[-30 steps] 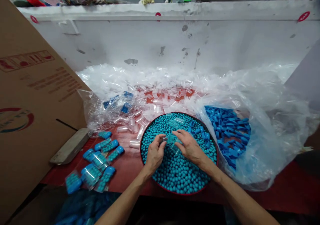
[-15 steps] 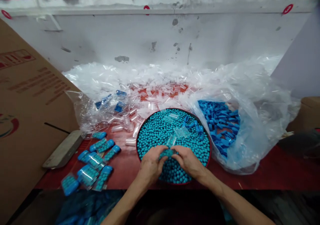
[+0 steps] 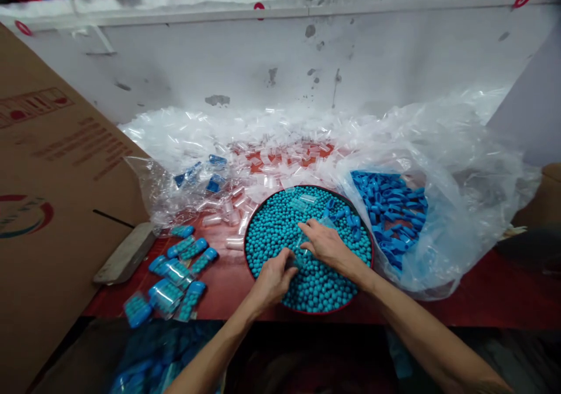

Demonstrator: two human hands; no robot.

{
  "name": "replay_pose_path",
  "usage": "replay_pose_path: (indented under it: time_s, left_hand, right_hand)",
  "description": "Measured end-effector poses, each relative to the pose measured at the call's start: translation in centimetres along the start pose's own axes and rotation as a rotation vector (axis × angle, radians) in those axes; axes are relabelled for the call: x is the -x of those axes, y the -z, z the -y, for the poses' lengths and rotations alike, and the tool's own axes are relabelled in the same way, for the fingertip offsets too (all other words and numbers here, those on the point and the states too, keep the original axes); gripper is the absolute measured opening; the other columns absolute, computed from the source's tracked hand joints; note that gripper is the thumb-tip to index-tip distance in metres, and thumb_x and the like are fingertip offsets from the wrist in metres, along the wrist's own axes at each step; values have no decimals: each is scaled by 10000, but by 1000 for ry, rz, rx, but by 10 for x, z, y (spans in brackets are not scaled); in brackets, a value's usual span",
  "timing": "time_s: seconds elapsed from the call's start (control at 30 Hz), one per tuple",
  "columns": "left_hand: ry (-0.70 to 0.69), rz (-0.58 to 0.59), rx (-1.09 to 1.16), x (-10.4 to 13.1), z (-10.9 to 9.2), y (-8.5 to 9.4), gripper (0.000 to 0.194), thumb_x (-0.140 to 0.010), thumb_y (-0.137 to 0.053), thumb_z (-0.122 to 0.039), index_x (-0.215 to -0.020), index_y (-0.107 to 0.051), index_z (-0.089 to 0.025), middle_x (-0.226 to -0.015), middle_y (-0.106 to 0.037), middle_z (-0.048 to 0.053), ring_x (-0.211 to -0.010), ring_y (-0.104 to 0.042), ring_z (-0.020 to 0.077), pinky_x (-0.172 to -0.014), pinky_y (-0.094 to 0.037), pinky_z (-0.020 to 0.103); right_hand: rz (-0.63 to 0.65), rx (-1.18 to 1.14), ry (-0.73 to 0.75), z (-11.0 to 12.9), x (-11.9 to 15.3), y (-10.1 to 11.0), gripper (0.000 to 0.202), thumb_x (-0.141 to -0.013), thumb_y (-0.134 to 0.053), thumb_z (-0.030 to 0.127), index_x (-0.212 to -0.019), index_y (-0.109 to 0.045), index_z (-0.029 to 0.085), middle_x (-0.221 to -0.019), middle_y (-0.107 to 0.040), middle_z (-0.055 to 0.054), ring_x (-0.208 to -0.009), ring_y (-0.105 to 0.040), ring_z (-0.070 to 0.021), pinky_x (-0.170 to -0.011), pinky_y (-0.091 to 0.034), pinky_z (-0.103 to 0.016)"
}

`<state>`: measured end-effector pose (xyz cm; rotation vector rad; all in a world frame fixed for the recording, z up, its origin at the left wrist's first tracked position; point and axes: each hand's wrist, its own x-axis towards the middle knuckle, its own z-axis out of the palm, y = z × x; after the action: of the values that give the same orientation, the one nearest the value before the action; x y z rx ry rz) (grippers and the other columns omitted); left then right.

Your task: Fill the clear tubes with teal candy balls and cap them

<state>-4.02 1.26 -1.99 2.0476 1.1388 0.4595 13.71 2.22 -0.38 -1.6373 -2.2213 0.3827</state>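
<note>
Both hands work over a round red-rimmed tray (image 3: 370, 248) heaped with teal beads (image 3: 272, 230). The left hand (image 3: 274, 278) sits at the tray's near edge, fingers curled and pinched on a small clear tube (image 3: 300, 256) that lies at bead level between the two hands. The right hand (image 3: 325, 243), just beyond and right of that grip, rests palm-down on the beads with fingers spread loosely, fingertips touching the tube's far end; whether it actually clamps the tube cannot be told.

Left of the grip, well apart on the red tabletop (image 3: 482, 306), lie filled capped tubes (image 3: 179, 271). Beyond the tray, empty clear tubes (image 3: 263, 166) spill from plastic sheeting. Right of the grip, a clear bag of blue caps (image 3: 390, 207) presses against the tray rim, leaving little room there. A cardboard box (image 3: 52, 195) walls the left side. The tube's outline is blurred against the beads; items below the table's near edge are indistinct.
</note>
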Motion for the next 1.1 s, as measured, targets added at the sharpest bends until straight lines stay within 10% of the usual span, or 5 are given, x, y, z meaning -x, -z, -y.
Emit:
replay_pose_path:
  time_s: [0.2, 0.43, 0.63, 0.8, 1.1]
  left_hand:
    - [80, 58, 589, -6, 3, 8, 130, -708, -492, -202, -827, -453, -169, -724, -521, -19, -665, -486, 105, -630, -383, 217]
    - [76, -39, 628, -7, 3, 7, 158, -666, -576, -226, -796, -513, -164, -1106, -528, 62, -1007, -481, 189, -870, -358, 309]
    - [95, -38, 711, -8, 4, 7, 186, -691, -570, -249, -845, -519, -159, -789, -589, 14, -739, -529, 127, -702, -410, 245]
    - [67, -110, 525, -8, -1, 9, 201, -676, -584, -267, -848, -555, -167, -747, -572, -2, -720, -517, 127, -677, -406, 237]
    - [284, -271, 984, 4, -24, 3, 294, -691, -554, -354, -904, -471, -170, -831, -601, 21, -717, -579, 124, -667, -449, 242]
  right_hand:
    - [92, -36, 21, -19, -7, -16, 244, -769, -524, 183, -1010, -558, 176, -928, -564, -78, -831, -545, -177, -735, -420, -291]
    - [-99, -258, 10, -27, 10, -17, 327, -800, -439, 133, -1119, -506, 169, -1047, -589, -92, -967, -535, -186, -836, -409, -353]
    - [-80, -147, -81, -8, 18, 4, 296, -789, -483, 180, -1081, -536, 187, -1066, -539, -99, -909, -540, -197, -779, -435, -327]
    - [-46, -564, 107, 17, 23, 10, 228, -794, -483, 189, -1006, -560, 225, -904, -582, -26, -858, -541, -145, -802, -426, -299]
    - [-139, -1326, -386, 62, 33, -29, 137, -763, -486, 322, -812, -459, 196, -723, -526, 28, -560, -554, -104, -454, -478, -231]
